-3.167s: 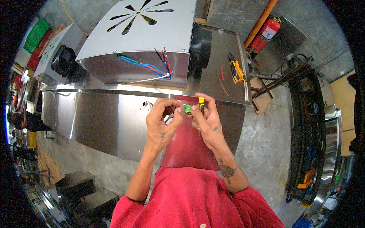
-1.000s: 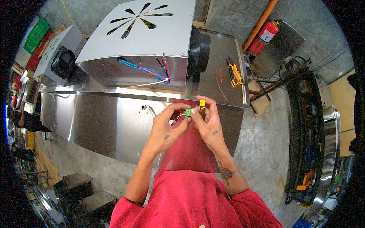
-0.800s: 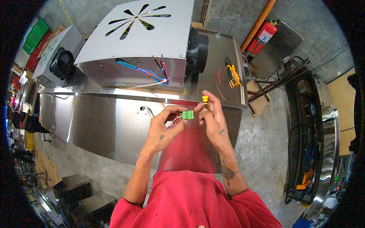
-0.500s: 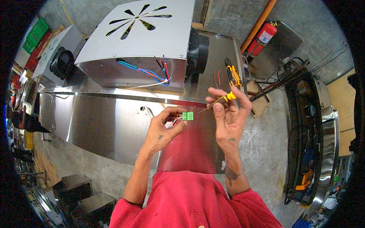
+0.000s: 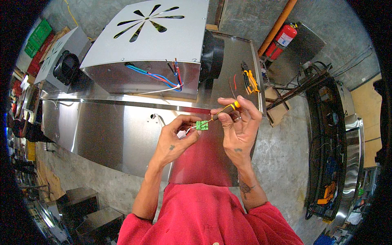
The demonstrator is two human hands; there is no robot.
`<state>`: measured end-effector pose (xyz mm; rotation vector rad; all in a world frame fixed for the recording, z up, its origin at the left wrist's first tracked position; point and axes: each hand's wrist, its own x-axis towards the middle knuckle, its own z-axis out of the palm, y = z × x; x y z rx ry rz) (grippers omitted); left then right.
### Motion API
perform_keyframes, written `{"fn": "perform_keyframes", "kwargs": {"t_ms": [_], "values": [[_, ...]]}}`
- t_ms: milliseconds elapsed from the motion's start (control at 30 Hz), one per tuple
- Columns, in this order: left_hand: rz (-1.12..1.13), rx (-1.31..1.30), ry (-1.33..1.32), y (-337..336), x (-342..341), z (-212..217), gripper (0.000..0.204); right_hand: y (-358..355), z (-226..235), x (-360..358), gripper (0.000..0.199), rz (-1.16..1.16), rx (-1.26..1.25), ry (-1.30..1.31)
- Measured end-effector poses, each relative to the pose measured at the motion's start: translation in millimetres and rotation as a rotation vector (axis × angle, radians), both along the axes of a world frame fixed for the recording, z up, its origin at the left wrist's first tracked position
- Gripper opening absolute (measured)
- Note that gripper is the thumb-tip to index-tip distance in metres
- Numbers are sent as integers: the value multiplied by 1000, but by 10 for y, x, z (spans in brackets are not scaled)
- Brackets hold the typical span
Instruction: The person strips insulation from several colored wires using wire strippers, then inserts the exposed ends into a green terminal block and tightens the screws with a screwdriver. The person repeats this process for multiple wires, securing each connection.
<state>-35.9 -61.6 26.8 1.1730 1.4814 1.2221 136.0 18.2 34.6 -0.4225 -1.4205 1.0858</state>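
Between thumb and fingers, my left hand pinches a small green terminal block. White and red wires run from its left side into my grip. My right hand holds a small screwdriver with a dark and yellow handle. The screwdriver slants down to the left, and its tip meets the top of the terminal block; whether it sits in a screw slot is too small to tell. Both hands are above the shiny steel panel.
Beyond my hands stands a steel housing with loose coloured wires and a black round duct collar. Yellow-handled pliers and short wire pieces lie on the steel surface. A fire extinguisher stands at the far right.
My right hand has moved left and slightly down, bringing the screwdriver tip from beside the terminal block onto it. My left hand has stayed almost still.
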Motion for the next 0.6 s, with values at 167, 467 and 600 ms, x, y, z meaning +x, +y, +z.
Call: {"fn": "perform_keyframes", "kwargs": {"t_ms": [167, 467, 600], "values": [[-14, 0, 17, -2, -3, -1, 35, -4, 1, 1, 51, 2, 33, -22], [-52, 0, 45, 17, 15, 20, 33, 30, -32, 43, 44, 52, 195, -148], [-57, 4, 36, 11, 29, 65, 31, 71, 8, 41, 50, 44, 266, -197]]}}
